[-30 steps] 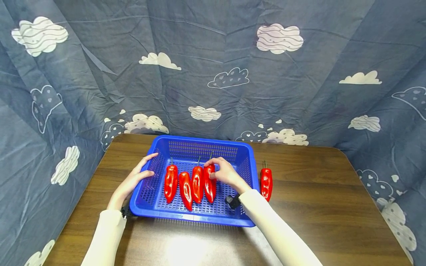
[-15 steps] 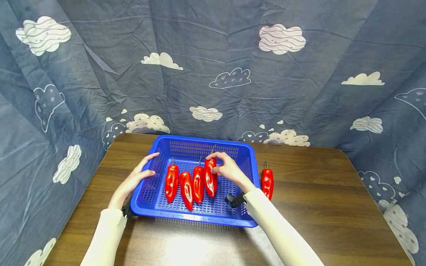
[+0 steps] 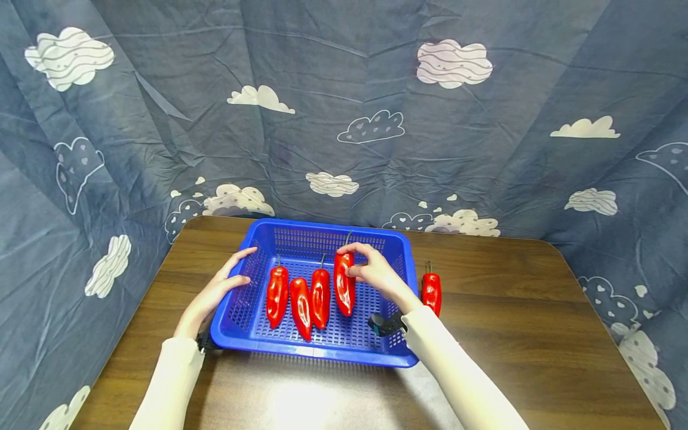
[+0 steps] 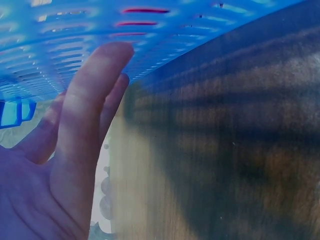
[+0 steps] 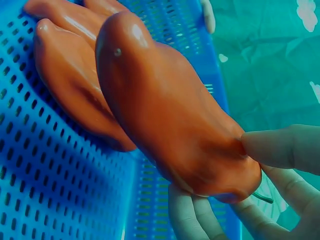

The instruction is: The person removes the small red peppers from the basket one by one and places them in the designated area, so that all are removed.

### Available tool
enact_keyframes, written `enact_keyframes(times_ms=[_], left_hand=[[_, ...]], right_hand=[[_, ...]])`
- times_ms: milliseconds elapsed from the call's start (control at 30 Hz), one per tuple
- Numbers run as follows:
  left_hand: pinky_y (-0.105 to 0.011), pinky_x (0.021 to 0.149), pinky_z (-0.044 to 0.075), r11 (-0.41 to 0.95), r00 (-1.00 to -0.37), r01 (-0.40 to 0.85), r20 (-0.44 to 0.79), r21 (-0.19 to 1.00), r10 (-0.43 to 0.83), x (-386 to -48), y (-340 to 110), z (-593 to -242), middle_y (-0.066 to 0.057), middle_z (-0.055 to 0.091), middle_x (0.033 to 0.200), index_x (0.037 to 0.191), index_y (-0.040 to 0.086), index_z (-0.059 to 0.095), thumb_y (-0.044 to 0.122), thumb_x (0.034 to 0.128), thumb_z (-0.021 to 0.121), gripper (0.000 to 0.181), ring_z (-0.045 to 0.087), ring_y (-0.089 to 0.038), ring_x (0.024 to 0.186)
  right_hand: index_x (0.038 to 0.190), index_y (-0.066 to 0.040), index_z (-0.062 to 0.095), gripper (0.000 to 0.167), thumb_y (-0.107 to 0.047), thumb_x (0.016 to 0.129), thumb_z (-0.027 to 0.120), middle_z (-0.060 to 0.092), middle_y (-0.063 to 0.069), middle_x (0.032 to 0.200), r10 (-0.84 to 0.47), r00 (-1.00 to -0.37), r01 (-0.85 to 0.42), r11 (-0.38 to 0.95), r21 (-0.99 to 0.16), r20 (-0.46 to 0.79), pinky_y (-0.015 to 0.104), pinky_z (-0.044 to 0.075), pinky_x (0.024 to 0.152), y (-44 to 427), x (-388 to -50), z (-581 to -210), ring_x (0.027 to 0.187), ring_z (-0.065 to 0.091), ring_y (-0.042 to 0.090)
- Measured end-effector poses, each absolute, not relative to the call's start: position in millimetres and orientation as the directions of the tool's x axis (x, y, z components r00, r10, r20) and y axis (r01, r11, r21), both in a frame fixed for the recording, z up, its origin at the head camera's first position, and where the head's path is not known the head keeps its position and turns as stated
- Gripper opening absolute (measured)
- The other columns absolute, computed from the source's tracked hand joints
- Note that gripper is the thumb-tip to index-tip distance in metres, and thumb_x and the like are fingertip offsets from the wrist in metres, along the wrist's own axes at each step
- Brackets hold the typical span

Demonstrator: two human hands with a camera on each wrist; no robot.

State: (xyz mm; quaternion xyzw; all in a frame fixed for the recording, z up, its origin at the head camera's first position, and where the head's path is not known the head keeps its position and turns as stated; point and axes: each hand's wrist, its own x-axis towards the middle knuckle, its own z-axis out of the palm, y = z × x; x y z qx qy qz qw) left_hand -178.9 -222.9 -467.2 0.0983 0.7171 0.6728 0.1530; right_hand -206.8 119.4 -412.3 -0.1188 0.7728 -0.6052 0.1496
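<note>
My right hand (image 3: pixel 376 272) pinches a red pepper (image 3: pixel 344 286) near its stem end, thumb on one side and fingers on the other. The right wrist view shows this pepper (image 5: pixel 165 110) close up, tilted above the basket floor, its green stem partly behind the fingers. To its left, several more red peppers (image 3: pixel 320 298) lie side by side in the blue basket (image 3: pixel 317 351). My left hand (image 3: pixel 209 295) rests at the basket's left side with fairly straight fingers. In the left wrist view, the thumb (image 4: pixel 82 105) lies against the slotted outer wall.
One more red pepper (image 3: pixel 432 292) lies on the wooden table (image 3: pixel 516 322), just right of the basket and partly behind the right sleeve. A grey-blue curtain with clouds (image 3: pixel 344 119) hangs behind the table. Each wrist wears a dark camera strap (image 3: pixel 388 324).
The right hand has lifted its pepper and carried it a little back and to the right, away from its neighbour. The left hand and the other peppers stay put.
</note>
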Motion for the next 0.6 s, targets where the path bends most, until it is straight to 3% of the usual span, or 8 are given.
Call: enact_keyframes(times_ms=[600], left_hand=[[-0.044,0.082,0.049,0.064,-0.932,-0.083,-0.100,0.994,0.350,-178,-222,-467,-0.023,0.020,0.149,0.151,0.022,0.024,0.008,0.0952,0.046,0.061,0.043,-0.043,0.116]], right_hand=[[0.127,0.003,0.054,0.042,0.008,0.085,0.054,0.053,0.024,0.121,-0.364,-0.930,-0.027,0.220,-0.975,-0.056,0.043,0.052,0.080,155,-199,-396,0.082,0.064,0.023]])
